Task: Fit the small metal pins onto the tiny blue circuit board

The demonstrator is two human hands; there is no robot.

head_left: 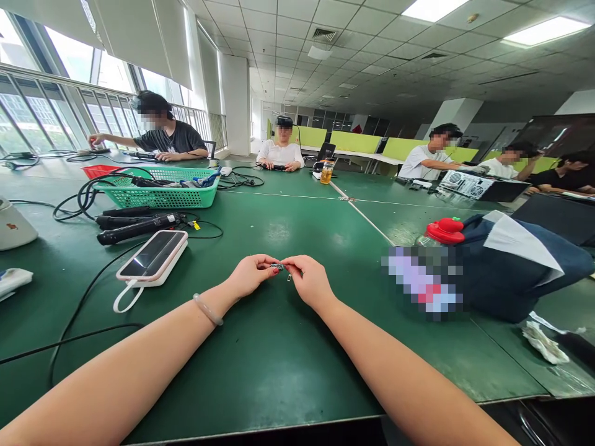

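Note:
My left hand (251,274), with a pale bangle (207,309) on its wrist, pinches a small dark object with shiny specks (277,267) between thumb and fingertips. From the other side my right hand (310,280) meets it, thumb and fingers closed at the object's right end. Just below the right fingertips shows a tiny metallic piece (289,278); whether it is joined to the dark object I cannot tell. Both hands are just above or resting on the green table (260,359). The object is too small to name, and fingers partly cover it.
Left of my hands lie a phone on a white block with a strap (151,259), black cylindrical tools (137,228), cables and a green basket (162,195). To the right stand a red-lidded bottle (445,230) and a dark blue bag (506,266). Several people sit around the table.

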